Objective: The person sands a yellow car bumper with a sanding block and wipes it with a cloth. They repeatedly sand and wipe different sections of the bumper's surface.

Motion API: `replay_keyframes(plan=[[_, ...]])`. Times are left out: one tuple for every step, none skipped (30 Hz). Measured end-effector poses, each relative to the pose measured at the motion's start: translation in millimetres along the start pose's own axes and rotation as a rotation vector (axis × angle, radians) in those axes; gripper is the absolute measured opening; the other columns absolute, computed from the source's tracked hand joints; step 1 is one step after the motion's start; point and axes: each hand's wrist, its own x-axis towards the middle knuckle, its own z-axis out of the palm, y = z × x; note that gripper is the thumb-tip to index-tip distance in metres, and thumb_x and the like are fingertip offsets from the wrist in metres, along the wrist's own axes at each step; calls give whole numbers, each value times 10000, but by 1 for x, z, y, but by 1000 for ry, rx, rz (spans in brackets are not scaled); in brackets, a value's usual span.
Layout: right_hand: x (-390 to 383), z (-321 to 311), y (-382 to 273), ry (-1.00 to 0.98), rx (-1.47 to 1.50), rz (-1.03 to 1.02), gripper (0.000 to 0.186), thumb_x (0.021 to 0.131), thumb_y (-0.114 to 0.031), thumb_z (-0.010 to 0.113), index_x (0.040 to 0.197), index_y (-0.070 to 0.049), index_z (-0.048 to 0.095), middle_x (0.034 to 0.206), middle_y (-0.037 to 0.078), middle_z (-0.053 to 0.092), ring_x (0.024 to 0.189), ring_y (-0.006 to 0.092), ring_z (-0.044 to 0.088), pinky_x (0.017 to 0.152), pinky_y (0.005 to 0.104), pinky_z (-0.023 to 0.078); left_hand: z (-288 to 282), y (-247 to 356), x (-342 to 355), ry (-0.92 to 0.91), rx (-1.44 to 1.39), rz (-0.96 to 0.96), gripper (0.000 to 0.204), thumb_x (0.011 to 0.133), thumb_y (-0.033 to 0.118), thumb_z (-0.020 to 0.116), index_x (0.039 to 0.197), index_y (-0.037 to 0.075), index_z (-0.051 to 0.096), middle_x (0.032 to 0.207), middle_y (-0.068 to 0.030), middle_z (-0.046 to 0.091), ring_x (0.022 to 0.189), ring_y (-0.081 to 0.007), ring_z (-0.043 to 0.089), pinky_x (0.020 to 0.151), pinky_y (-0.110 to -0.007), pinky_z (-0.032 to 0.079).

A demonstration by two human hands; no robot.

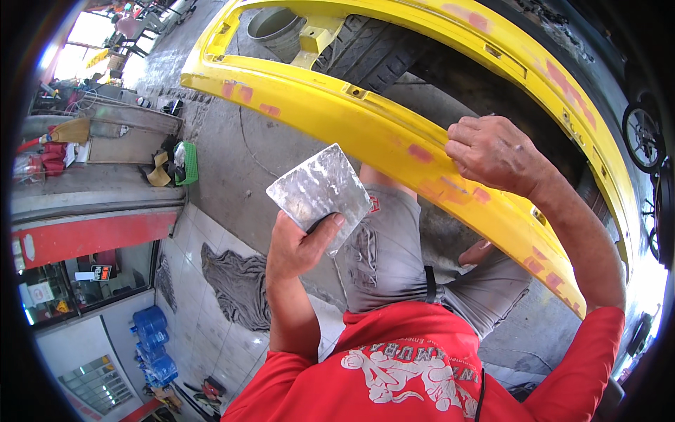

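A yellow vehicle body panel [302, 88], long and curved like a bumper, runs from the upper left down to the lower right. Pinkish filler patches [420, 153] dot its face. My left hand [299, 243] grips a flat, square grey plate [320, 186] by its lower corner, thumb on top. Whitish and grey smears cover the plate. Over the panel's near strip, right of the plate, hovers or rests my right hand [494, 151] with its fingers curled closed. Whatever those fingers hold, if anything, is hidden. Just below it, a thin greyish streak [455, 186] marks the yellow surface.
Behind the panel stand a grey bucket [274, 32] and a black tyre [369, 53]. A dark crumpled cloth [235, 285] lies on the tiles at left. Farther left are a green basket [188, 163], a cluttered ledge and blue water jugs [151, 334]. A black wheel [641, 133] shows at right.
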Motion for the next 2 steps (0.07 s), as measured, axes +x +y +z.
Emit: replay_keyframes(plan=[[-1, 0, 0, -14, 8, 11, 54, 969, -111, 810, 946, -62, 804, 927, 86, 764, 973, 254, 785, 830, 360, 700, -1, 0, 0, -8, 4, -11, 333, 1005, 139, 825, 1299, -12, 784, 1123, -87, 829, 1021, -191, 751, 939, -345, 571], [-2, -1, 1, -30, 10, 22, 94, 1006, -142, 800, 955, -63, 811, 934, 88, 770, 983, 261, 789, 848, 363, 706, -2, 0, 0, -16, 8, -21, 338, 1004, 149, 828, 1299, -10, 785, 1127, -91, 829, 1023, -197, 753, 942, -345, 571]])
